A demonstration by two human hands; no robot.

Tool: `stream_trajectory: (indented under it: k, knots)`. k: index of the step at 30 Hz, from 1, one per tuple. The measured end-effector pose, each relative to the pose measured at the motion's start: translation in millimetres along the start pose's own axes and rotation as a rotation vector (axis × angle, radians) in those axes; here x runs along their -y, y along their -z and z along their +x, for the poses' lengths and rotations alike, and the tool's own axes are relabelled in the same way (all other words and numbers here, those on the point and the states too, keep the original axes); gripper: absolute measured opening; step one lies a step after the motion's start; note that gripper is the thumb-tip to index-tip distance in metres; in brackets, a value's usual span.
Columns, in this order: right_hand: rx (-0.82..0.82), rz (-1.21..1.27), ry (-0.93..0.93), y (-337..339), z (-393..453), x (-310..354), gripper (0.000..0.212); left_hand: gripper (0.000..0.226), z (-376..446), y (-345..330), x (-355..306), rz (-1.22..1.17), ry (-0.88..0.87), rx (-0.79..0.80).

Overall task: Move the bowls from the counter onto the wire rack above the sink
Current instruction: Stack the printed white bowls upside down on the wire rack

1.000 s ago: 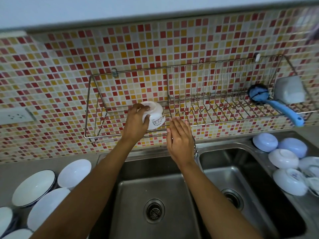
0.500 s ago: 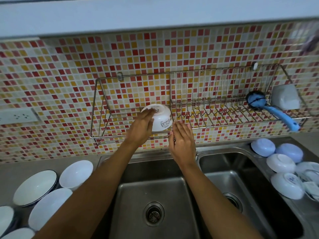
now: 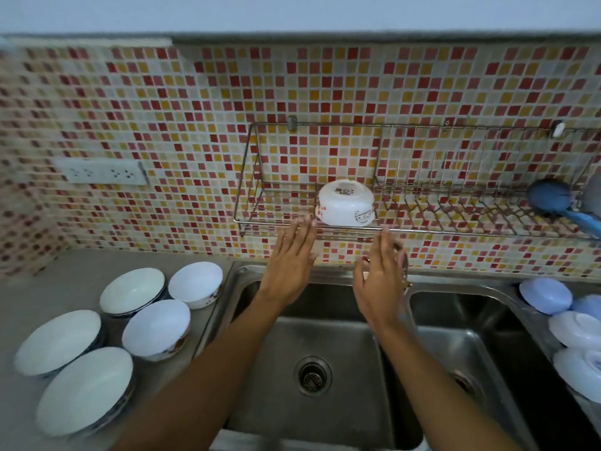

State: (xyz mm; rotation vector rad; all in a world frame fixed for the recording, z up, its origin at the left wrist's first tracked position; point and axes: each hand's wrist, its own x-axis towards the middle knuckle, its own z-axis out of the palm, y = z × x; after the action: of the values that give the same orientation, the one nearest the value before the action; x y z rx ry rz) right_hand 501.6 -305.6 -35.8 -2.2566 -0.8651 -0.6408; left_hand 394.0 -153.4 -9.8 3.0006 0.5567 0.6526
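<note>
Head view shows me one white bowl (image 3: 345, 202) sitting upside down on the wire rack (image 3: 422, 224), in its left section, close to the front rail. I see my left hand (image 3: 291, 266) just below and left of that bowl, fingers spread and flat, its blurred fingertips (image 3: 305, 222) right at the rail and the bowl's lower left edge; I cannot tell whether they touch it. My right hand (image 3: 380, 281) is open too, fingers together and pointing up, tips at the rail just right of the bowl, holding nothing. Both forearms reach over the sink (image 3: 325, 353).

On the counter (image 3: 65, 271) to my left, five white bowls (image 3: 156, 327) stand upright in a cluster, some stacked on others. To my right, past the sink's second basin, more bowls (image 3: 546, 296) lie upside down, pale blue and white. At the rack's right end I see a blue brush (image 3: 553, 198) resting on the wires. A wall socket (image 3: 104, 172) sits on the tiled wall left of the rack.
</note>
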Motion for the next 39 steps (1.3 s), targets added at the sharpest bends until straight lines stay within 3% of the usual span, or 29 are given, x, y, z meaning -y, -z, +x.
stream_trajectory:
  k: [6,11,14,17,21,27,32,36,39]
  knots:
    - [0.327,0.084,0.015,-59,-82,43,0.066,0.065,-76,-4,34,-0.068,0.207,0.093]
    - [0.536,0.256,0.079,-95,-115,93,0.058,0.067,-145,-5,99,-0.093,0.486,0.120]
    - [0.690,0.374,0.064,-112,-123,134,0.053,0.090,-180,1,145,-0.088,0.646,0.169]
    - [0.810,0.426,0.065,-131,-125,177,0.043,0.070,-202,7,191,-0.060,0.819,0.143]
    - [0.950,0.393,-0.039,-160,-131,220,0.050,0.064,-216,2,229,-0.196,0.977,0.100]
    - [1.113,0.359,-0.243,-197,-135,269,0.070,0.054,-213,-16,266,-0.239,1.063,0.119]
    - [1.109,0.446,-0.345,-215,-152,286,0.054,0.035,-224,-26,286,-0.133,1.040,0.215]
    - [1.113,0.550,-0.501,-216,-160,291,0.040,0.031,-228,-28,299,-0.100,1.001,0.186]
    - [1.104,0.615,-0.562,-207,-166,287,0.041,0.032,-227,-24,297,-0.144,0.980,0.132]
